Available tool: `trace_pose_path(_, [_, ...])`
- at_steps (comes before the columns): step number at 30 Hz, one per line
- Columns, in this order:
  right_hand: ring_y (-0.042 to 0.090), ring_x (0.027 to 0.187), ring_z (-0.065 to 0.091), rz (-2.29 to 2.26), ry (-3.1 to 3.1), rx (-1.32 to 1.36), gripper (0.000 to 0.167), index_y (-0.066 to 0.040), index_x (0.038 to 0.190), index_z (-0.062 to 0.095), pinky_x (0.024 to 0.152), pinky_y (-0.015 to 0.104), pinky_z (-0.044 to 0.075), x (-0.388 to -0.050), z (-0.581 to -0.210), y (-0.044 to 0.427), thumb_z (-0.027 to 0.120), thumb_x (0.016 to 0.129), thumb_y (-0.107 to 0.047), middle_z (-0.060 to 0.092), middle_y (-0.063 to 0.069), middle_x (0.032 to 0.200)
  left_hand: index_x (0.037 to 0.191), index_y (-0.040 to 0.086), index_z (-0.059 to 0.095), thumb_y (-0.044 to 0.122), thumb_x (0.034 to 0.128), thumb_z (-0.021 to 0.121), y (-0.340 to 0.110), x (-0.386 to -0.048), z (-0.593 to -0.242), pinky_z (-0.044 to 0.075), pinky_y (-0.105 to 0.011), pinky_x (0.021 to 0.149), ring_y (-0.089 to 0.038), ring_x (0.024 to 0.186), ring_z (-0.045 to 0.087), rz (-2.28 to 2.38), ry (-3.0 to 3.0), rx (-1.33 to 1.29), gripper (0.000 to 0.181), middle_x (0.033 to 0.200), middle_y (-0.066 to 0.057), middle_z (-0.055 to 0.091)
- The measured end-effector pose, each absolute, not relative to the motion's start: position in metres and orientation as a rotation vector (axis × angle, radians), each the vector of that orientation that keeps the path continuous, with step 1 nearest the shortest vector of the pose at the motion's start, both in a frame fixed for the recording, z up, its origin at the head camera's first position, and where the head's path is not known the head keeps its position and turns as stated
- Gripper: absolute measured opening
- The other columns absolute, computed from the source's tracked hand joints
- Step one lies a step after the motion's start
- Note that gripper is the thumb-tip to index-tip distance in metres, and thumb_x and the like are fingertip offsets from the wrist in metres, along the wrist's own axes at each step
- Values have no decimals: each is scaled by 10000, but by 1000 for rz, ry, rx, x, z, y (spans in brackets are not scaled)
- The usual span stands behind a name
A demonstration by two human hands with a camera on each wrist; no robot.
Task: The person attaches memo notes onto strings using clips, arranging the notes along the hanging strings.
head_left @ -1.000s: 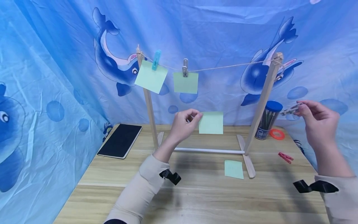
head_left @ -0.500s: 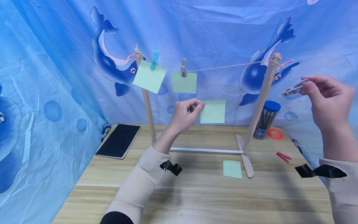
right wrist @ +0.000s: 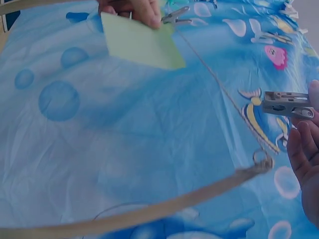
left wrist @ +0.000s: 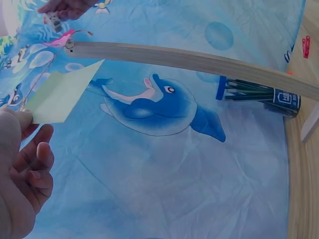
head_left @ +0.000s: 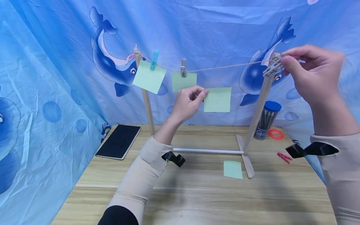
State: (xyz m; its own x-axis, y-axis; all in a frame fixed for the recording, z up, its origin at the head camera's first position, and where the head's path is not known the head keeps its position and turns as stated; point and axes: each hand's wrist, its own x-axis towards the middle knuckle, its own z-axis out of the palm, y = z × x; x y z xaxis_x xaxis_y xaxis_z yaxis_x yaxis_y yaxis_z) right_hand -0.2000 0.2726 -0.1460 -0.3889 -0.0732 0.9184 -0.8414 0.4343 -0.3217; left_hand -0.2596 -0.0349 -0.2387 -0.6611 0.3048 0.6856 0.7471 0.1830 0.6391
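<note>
Head view: green note just below the string, pinched at one top corner by a left hand angled up from beneath, probably prone to tilting or slipping because of so slight a hold, with the right hand raised near the string's right end, pinching a gray clip.

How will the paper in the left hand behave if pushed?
The paper is probably light: the left hand pinches it only near one corner. It should hold fairly flat, since it sticks out sideways without drooping much, but looks thin enough to bend if pushed.
</note>
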Motion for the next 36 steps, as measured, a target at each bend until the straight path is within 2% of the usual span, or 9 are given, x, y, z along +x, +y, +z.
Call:
trace_pose_path(3, [66, 737, 661, 1038, -1732, 863, 233, 195, 944, 695, 771, 129, 533, -210, -135, 261, 722, 933, -36, 748, 14, 912, 869, 62, 724, 218, 1023, 627, -34, -261, -236, 339, -267, 479, -177, 516, 435, -1500, -2064, -966, 239, 659, -70, 593])
trace_pose_path(8, [22, 720, 649, 921, -1745, 893, 149, 85, 931, 767, 730, 129, 514, -224, -122, 243, 739, 927, -61, 754, 10, 872, 835, 77, 727, 247, 1016, 646, -33, -262, -233, 309, -286, 488, -205, 506, 398, -1525, -2041, -919, 261, 601, -65, 564])
trace_pose_path(15, [2, 691, 561, 836, -1845, 882, 118, 83, 973, 771, 651, 139, 443, -233, -109, 218, 723, 927, -16, 652, -307, 883, 776, 99, 718, 263, 1006, 663, -29, -262, -228, 305, -298, 488, -216, 505, 404, -1511, -2013, -848, 288, 585, -18, 569])
trace_pose_path(18, [-2, 681, 536, 805, -1921, 859, 113, 46, 992, 783, 640, 143, 421, -234, -105, 211, 723, 930, -28, 619, -345, 863, 761, 93, 711, 259, 1003, 667, -27, -262, -224, 306, -293, 493, -218, 507, 407, -1513, -2005, -836, 297, 582, -27, 571])
trace_pose_path(27, [28, 687, 563, 756, -2098, 761, 204, -36, 1010, 806, 645, 168, 439, -239, -99, 189, 720, 957, -213, 626, -233, 826, 869, 62, 775, 253, 998, 675, -27, -264, -216, 339, -259, 512, -188, 526, 448, -1477, -2041, -821, 252, 634, -12, 637])
trace_pose_path(33, [-7, 639, 540, 685, -2179, 762, 196, -38, 1002, 809, 611, 126, 426, -246, -101, 182, 722, 953, -206, 752, 122, 894, 885, 58, 785, 238, 999, 674, -26, -265, -213, 340, -263, 510, -188, 519, 443, -1469, -2045, -825, 240, 615, -17, 619])
trace_pose_path(36, [-15, 608, 522, 663, -2195, 780, 196, -32, 992, 808, 586, 128, 403, -247, -101, 180, 720, 954, -202, 754, 160, 899, 863, 62, 781, 243, 998, 676, -25, -265, -211, 325, -266, 500, -192, 506, 424, -1484, -2031, -815, 249, 602, -48, 604])
